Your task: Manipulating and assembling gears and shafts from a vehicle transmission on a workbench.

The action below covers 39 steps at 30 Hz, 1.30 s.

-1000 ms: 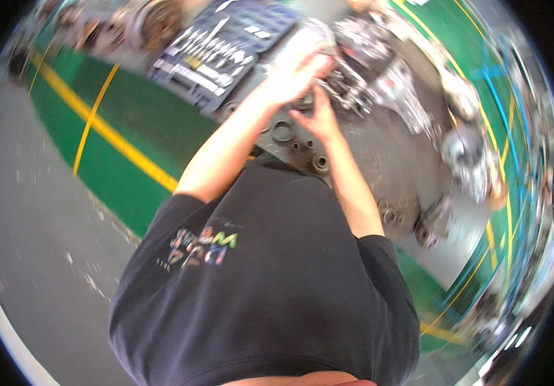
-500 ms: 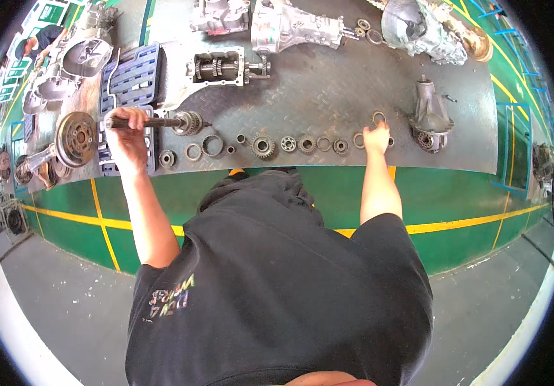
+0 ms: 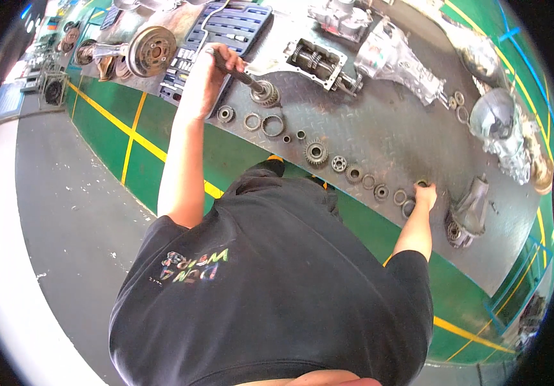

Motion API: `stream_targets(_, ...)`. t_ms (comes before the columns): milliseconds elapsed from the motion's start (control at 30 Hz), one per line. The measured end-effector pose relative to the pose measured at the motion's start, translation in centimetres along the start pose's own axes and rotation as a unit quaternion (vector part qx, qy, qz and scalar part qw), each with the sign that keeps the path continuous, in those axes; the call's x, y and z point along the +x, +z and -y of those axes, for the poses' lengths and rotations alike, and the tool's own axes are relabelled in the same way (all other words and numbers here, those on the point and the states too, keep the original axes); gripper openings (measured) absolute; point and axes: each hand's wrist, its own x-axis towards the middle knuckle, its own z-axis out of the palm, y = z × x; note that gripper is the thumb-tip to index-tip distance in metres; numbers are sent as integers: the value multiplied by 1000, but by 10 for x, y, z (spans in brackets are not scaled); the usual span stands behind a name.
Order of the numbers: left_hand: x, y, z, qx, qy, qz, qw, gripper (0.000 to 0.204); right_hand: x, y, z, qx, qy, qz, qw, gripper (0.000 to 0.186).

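Head view showed a person at the long edge of a metal table, with the two bare hands set well apart. Left hand was closed firmly around the upper part of a dark shaft, which was tilted, and its lower end with a toothed gear pointed to the right. This gear was over the table, near the open tool case, but I could not tell if it touched the table top. Right hand was low over the table near its front edge, the fingers drawn narrow at a small ring; whether they pinched this ring or only touched it, I could not tell. Between the two hands, a row of loose gears and rings lay along the front edge, among them one large gear. Just beside the right hand, on its left, lay a dark ring, and to its right was a grey casing. Behind the row stood an open metal box with gears inside, and farther right a long silver casing
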Motion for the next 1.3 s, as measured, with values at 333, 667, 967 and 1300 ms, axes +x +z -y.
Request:
stream_targets(333,12,-14,18,-45,92,42,994,26,-55,60,102,642,-53,168,746,45)
stream_targets(667,1,-26,26,-158,17,50,986,47,-362,-202,439,355,-646,-75,672,59)
stream_targets(967,2,-26,59,-263,74,2,962,54,-383,-174,468,267,-686,-127,665,36)
stream_targets(1300,-37,-81,134,294,22,-5,956,43,-373,-173,467,281,-677,-45,679,17)
